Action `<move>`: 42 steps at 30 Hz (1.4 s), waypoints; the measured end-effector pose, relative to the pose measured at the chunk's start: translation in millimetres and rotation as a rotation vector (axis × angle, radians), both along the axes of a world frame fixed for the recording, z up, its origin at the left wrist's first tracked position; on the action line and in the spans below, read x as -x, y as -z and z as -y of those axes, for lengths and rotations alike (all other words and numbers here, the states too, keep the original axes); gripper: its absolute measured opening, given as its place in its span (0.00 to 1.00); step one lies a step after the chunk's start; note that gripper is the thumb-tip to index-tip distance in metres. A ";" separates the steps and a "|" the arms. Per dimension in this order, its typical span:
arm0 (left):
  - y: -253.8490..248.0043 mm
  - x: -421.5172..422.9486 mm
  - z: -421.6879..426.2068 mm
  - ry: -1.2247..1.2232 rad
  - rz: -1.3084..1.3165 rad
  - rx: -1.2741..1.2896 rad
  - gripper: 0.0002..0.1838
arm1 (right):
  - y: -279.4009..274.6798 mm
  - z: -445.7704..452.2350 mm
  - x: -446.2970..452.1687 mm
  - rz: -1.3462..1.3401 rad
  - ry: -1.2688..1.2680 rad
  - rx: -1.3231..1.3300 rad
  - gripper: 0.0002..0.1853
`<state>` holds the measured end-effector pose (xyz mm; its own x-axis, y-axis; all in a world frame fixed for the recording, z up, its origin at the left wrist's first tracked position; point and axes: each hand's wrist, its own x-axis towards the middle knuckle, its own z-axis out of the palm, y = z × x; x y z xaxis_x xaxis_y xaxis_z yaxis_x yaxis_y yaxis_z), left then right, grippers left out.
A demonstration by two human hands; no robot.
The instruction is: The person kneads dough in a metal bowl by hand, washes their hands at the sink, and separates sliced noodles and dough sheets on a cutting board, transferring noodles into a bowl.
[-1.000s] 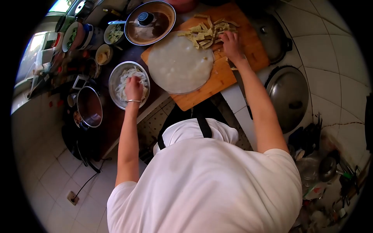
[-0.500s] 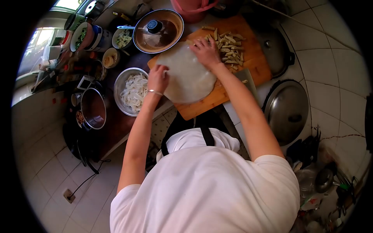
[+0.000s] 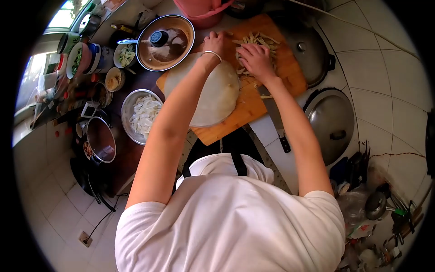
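Note:
A round, pale, translucent sheet [image 3: 217, 95] lies on the wooden cutting board [image 3: 290, 68]. My left hand [image 3: 214, 44] is at the sheet's far edge, fingers bent; what they hold, if anything, is too small to tell. My right hand [image 3: 255, 59] rests with fingers spread on the pile of yellowish cut strips [image 3: 260, 38] on the board's far part. A cleaver [image 3: 272, 109] lies partly under my right forearm, its dark handle toward me. Left of the board, a metal bowl [image 3: 128, 113] holds white strips [image 3: 144, 114].
A glass-lidded pan [image 3: 165, 54] stands beyond the sheet, near a pink bucket [image 3: 204, 16]. Bowls of chopped greens [image 3: 125, 55] and a pot [image 3: 101, 139] are at the left. Large metal lids [image 3: 331, 127] lie at the right.
My left hand has moved from the sheet's left edge to its far edge. My right hand has gone from the sheet onto the yellowish strips. The view has shifted slightly.

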<state>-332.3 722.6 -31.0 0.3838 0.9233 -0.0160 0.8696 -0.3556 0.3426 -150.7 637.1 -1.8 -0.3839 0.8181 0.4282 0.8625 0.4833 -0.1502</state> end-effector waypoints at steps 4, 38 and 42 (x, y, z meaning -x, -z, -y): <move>-5.7 -15.6 5.8 0.013 0.105 0.097 0.33 | -20.4 37.2 -25.2 -0.343 0.029 0.054 0.19; 0.5 -56.3 -1.3 0.179 0.186 -0.040 0.44 | -2.2 24.3 -23.6 -0.564 0.497 0.356 0.24; -15.2 -25.0 12.0 0.161 0.287 0.007 0.40 | -0.6 54.7 -20.0 -0.649 0.396 0.343 0.22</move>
